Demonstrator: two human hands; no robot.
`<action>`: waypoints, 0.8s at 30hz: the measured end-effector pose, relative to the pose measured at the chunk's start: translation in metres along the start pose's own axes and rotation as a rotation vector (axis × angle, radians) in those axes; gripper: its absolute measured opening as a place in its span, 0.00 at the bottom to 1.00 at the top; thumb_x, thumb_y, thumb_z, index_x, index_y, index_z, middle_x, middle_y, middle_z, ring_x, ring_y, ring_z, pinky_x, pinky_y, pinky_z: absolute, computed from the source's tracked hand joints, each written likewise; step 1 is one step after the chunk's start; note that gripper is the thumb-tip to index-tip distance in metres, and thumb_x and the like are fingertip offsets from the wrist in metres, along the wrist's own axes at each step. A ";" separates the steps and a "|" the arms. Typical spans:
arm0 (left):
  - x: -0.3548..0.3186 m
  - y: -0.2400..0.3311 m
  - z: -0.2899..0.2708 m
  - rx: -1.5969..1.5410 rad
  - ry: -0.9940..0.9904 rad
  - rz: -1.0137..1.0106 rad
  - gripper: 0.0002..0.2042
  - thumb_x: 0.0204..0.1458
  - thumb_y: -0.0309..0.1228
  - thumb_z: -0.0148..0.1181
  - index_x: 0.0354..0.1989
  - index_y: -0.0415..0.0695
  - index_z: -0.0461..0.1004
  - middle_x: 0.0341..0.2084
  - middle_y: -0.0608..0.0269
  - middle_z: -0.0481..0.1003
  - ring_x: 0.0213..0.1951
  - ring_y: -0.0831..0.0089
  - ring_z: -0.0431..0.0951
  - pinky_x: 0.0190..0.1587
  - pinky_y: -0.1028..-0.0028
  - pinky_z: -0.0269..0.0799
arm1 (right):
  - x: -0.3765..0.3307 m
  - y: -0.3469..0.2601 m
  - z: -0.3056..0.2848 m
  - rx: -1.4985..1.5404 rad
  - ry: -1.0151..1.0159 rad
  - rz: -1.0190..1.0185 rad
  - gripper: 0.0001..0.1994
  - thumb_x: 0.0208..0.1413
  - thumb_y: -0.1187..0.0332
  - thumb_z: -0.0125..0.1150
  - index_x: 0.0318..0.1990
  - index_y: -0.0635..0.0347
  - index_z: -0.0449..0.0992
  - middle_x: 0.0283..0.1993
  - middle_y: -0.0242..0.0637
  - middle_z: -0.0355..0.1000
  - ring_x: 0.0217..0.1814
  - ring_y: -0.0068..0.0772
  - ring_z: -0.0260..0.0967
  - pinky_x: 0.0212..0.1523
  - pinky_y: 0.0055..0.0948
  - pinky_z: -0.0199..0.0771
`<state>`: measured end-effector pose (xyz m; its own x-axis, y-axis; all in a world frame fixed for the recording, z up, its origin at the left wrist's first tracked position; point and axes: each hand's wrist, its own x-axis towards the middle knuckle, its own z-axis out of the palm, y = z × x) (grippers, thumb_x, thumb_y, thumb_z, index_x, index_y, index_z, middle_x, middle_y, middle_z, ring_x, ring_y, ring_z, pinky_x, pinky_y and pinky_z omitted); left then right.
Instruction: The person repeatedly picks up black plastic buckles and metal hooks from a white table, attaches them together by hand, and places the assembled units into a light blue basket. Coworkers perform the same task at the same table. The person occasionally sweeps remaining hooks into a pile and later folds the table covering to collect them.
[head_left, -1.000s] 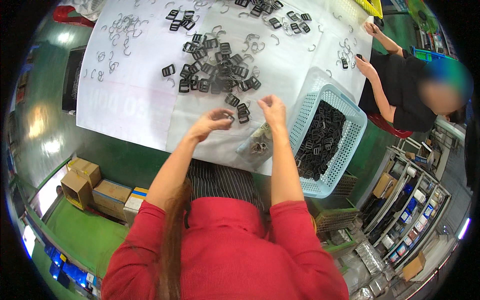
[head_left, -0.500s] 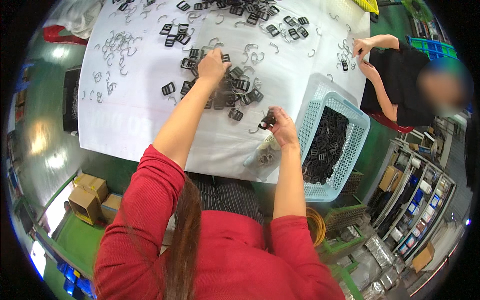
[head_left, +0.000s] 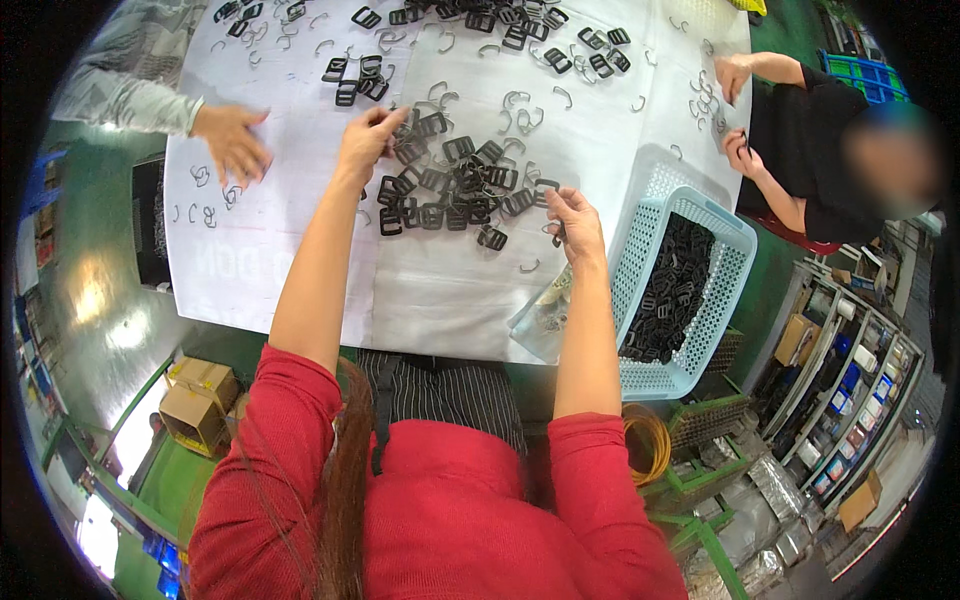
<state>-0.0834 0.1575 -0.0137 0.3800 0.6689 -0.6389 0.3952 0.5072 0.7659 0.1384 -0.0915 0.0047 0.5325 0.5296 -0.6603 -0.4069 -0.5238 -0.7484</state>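
A loose pile of black plastic strap buckles (head_left: 470, 185) lies on the white-covered table before me. At the pile's upper left edge is my left hand (head_left: 362, 148), thumb and fingers drawn together; whatever they pinch is hidden. My right hand (head_left: 578, 228) is closed at the pile's right side, with a black buckle (head_left: 557, 236) partly showing under its fingers. Another buckle (head_left: 545, 190) sits by its fingertips. Bent metal hooks (head_left: 517, 110) are scattered just beyond the pile, and a single hook (head_left: 529, 267) lies nearer me.
A light blue basket (head_left: 735, 270) full of black buckles stands right of my forearm, beside a clear plastic bag (head_left: 540, 325). Another person's hand (head_left: 232, 142) spreads over the table at left. A co-worker's hands (head_left: 738, 150) handle small parts at far right. More buckles (head_left: 515, 20) lie farther back.
My left hand has moved left off the pile's top to its edge. My right hand has come closer to the pile. Another person's grey-sleeved arm has entered at left over the hooks.
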 end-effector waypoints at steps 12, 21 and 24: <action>0.002 0.020 0.021 0.376 -0.369 0.174 0.14 0.47 0.35 0.61 0.39 0.44 0.70 0.31 0.63 0.75 0.36 0.72 0.76 0.28 0.75 0.71 | -0.032 -0.007 -0.025 0.314 0.064 0.210 0.11 0.51 0.67 0.62 0.38 0.53 0.67 0.39 0.34 0.73 0.49 0.34 0.71 0.41 0.48 0.69; -0.034 0.015 0.010 -0.495 -0.490 0.052 0.09 0.53 0.38 0.58 0.34 0.46 0.70 0.25 0.70 0.72 0.31 0.79 0.75 0.22 0.83 0.66 | -0.046 0.007 -0.034 0.255 -0.172 0.092 0.12 0.46 0.68 0.63 0.37 0.58 0.70 0.27 0.32 0.70 0.33 0.32 0.70 0.38 0.36 0.73; -0.013 -0.009 0.012 -0.377 -0.401 -0.039 0.10 0.53 0.40 0.57 0.29 0.47 0.71 0.19 0.72 0.71 0.29 0.80 0.74 0.22 0.82 0.65 | -0.060 0.001 0.019 -0.541 -0.058 0.119 0.14 0.43 0.61 0.66 0.33 0.59 0.72 0.24 0.33 0.71 0.30 0.28 0.70 0.33 0.29 0.70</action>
<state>-0.0815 0.1381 -0.0130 0.6889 0.4238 -0.5881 0.1165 0.7360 0.6668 0.0924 -0.1114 0.0425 0.4584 0.4739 -0.7519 -0.0148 -0.8418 -0.5396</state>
